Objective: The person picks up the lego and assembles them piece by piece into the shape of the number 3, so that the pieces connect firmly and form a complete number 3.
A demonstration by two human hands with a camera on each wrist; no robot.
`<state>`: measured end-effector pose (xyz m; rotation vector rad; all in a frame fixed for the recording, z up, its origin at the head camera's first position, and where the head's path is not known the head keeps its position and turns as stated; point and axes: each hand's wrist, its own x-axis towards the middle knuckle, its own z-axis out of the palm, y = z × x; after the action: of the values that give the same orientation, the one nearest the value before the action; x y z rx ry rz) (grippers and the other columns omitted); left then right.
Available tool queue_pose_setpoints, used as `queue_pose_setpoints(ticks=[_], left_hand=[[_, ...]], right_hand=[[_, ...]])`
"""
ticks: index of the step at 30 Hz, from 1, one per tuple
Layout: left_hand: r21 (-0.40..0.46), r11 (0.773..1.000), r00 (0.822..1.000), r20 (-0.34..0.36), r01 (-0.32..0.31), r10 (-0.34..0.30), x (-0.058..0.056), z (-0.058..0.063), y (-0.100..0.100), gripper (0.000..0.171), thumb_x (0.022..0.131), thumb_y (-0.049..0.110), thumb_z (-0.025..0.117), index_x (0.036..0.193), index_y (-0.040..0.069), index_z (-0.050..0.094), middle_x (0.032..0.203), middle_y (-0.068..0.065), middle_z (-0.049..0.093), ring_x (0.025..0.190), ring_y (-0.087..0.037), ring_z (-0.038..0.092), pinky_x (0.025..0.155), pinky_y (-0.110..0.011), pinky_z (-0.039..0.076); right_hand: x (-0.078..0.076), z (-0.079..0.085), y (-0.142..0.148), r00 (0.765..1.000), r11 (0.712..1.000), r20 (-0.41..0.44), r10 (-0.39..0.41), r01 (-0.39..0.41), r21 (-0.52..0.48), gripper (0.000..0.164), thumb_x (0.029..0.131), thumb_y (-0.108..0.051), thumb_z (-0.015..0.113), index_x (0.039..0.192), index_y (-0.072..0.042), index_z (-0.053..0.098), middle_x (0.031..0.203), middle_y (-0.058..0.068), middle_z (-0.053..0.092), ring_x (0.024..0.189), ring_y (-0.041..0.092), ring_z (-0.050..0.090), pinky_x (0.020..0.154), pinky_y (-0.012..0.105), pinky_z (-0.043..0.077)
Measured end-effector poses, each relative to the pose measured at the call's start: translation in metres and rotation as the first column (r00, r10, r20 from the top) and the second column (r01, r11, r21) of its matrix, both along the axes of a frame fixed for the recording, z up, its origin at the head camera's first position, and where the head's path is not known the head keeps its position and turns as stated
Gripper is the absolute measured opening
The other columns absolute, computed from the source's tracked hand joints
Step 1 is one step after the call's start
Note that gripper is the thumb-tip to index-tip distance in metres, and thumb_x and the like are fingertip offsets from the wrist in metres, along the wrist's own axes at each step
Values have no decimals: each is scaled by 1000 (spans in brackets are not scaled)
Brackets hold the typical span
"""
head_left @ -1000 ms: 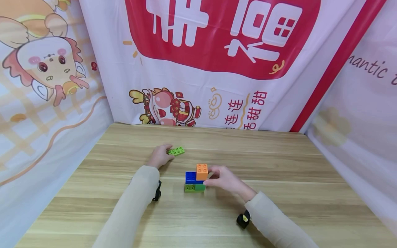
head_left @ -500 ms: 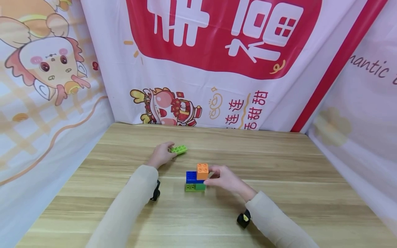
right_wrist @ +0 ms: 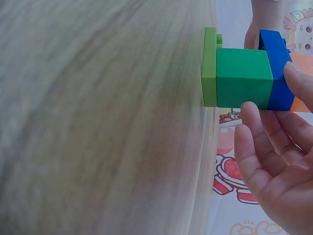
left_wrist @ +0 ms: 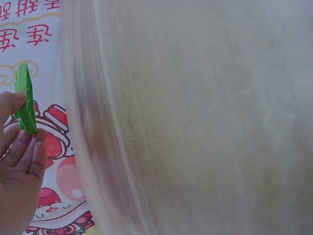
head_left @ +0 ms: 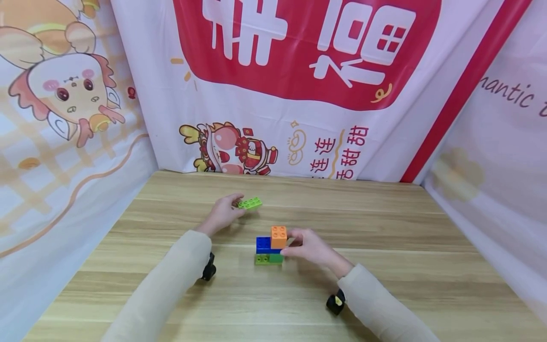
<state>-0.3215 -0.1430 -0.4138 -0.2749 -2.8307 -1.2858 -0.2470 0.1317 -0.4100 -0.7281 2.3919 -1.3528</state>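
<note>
Desk under both hands. Block stack at right hand, thumb and fingers pinching near the blue brick. Lime plate pinched in left hand. Risks: right-hand nudge tips the stack; loose left pinch drops the plate.

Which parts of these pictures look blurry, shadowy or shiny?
Head view: mostly clear, with faint shadow on the tabletop near the left hand and a pale sheen on the red banner; left wrist view: wood soft and washed out; right wrist view: wood grain smeared, while the dark green brick has crisper edges.
</note>
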Motion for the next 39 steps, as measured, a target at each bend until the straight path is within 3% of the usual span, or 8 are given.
queue_pose_setpoints(ticks=[11, 22, 31, 39], left_hand=[[77, 994, 994, -90, 72, -65, 13, 9, 1, 51, 86, 13, 65, 132, 4, 46, 115, -12, 57, 98, -24, 54, 83, -35, 46], [115, 982, 979, -153, 153, -135, 46, 24, 11, 48, 86, 13, 66, 129, 4, 50, 111, -8, 58, 97, -22, 55, 82, -33, 46], [124, 966, 953, -231, 227, -195, 65, 32, 17, 47, 84, 9, 67, 127, 2, 52, 110, -7, 60, 93, -18, 56, 80, -33, 47], [94, 944, 920, -275, 315, -280, 83, 37, 21, 46, 82, 9, 69, 125, 2, 53, 109, -5, 60, 91, -16, 55, 79, -32, 47]], right_hand=[[0, 0, 1, 1000, 1000, -3, 10, -10, -10, 40, 81, -24, 71, 114, -4, 61, 103, 6, 63, 84, 17, 61, 74, 31, 49], [0, -2, 1, 1000, 1000, -14, 15, -15, -5, 37, 82, -24, 71, 113, -5, 62, 102, 7, 63, 83, 18, 61, 73, 31, 49], [-2, -4, 0, 1000, 1000, -15, 18, -18, -12, 39, 82, -24, 71, 114, -4, 61, 103, 7, 63, 84, 18, 61, 75, 31, 48], [-1, -2, 0, 999, 999, -24, 29, -29, -16, 37, 83, -22, 70, 115, -5, 62, 102, 5, 64, 84, 19, 61, 73, 31, 49]])
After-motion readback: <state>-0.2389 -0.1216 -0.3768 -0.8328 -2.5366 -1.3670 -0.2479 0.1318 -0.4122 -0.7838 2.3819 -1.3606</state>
